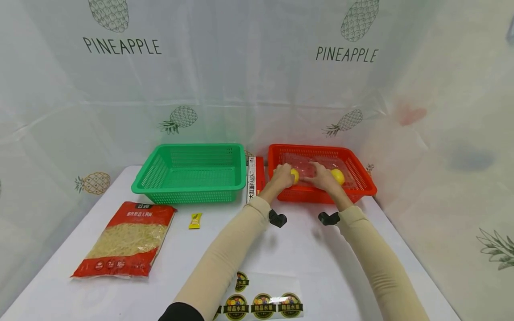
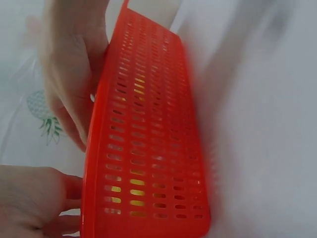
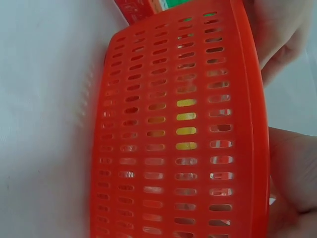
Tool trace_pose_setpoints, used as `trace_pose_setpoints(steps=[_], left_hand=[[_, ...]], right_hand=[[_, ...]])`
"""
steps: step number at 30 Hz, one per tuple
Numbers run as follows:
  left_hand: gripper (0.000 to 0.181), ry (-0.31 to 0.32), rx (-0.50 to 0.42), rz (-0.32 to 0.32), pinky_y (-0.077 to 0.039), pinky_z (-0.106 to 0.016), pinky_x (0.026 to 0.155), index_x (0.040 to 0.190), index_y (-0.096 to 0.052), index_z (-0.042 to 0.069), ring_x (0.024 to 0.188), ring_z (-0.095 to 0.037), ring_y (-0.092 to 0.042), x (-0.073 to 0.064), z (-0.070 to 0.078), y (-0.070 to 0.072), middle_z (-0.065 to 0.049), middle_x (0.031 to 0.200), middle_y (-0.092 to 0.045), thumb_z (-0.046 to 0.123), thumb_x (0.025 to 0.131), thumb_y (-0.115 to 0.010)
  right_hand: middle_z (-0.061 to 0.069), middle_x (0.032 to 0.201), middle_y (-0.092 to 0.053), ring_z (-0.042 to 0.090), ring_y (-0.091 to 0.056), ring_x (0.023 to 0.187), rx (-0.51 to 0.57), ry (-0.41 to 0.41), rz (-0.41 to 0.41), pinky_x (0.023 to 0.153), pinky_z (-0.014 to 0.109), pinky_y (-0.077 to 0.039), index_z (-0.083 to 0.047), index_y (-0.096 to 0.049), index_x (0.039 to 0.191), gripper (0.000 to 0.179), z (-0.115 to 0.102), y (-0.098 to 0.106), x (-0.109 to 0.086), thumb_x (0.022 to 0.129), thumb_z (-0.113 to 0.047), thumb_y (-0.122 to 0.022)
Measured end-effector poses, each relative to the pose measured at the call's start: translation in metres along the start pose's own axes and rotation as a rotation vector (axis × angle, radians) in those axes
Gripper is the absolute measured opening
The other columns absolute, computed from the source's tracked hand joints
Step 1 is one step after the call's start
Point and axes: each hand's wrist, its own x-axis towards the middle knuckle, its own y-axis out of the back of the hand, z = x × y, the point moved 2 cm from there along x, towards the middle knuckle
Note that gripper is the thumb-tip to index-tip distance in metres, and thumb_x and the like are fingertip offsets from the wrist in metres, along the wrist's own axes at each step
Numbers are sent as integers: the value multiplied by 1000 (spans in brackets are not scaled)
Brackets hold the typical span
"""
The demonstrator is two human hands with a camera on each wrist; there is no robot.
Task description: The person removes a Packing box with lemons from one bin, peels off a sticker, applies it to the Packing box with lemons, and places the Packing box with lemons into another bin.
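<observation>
My left hand (image 1: 283, 175) reaches over the front rim of the red basket (image 1: 315, 195). A yellow lemon-like fruit (image 1: 295, 175) lies against its thumb side; the fingertips are hidden, so a grip on it cannot be told. My right hand (image 1: 322, 177) dips into the same basket, thumb and fingers spread apart over clear plastic wrapping (image 1: 304, 167). Just right of it lies a second yellow fruit (image 1: 337, 176). In the left wrist view the basket wall (image 2: 143, 129) hides the fingertips, and yellow shows through its slots. The right wrist view likewise shows mostly slotted wall (image 3: 163, 124).
A green basket (image 1: 188, 196) stands left of the red one, with a red-and-white pasta box (image 1: 251, 178) between them. At front left lie a bag of pasta (image 1: 124, 240) and a small yellow packet (image 1: 195, 221). A sheet of round stickers (image 1: 263, 306) lies near the front edge.
</observation>
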Motion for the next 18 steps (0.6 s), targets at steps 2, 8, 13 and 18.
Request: trace_pose_setpoints(steps=[2,8,13,18], left_hand=[[21,-21,0,16,-40,-24,62,113,-67,2,78,-20,-53,1,-1,-1,-8,88,-62,12,98,-55],[29,-42,-6,56,-50,-38,92,122,-69,8,107,-25,-64,5,-8,0,-7,119,-71,11,99,-54],[31,-59,-56,82,-50,-40,97,127,-67,11,117,-26,-62,7,-11,6,-6,128,-68,11,98,-56],[31,-76,-108,54,-48,-30,71,127,-68,13,93,-27,-63,4,-12,12,-5,127,-68,14,96,-61]], right_hand=[[29,150,-39,47,-47,128,27,-13,11,108,62,-38,-1,-33,149,80,1,0,0,89,-38,-71],[28,147,-42,44,-49,122,75,-24,28,105,59,-42,-2,-36,148,79,0,-2,-2,89,-40,-72],[27,138,-48,40,-52,112,115,0,48,100,56,-48,-1,-37,147,77,-2,1,-3,88,-36,-73],[26,131,-52,36,-51,106,161,-20,41,96,52,-50,-4,-39,146,76,-4,8,-5,87,-36,-75]])
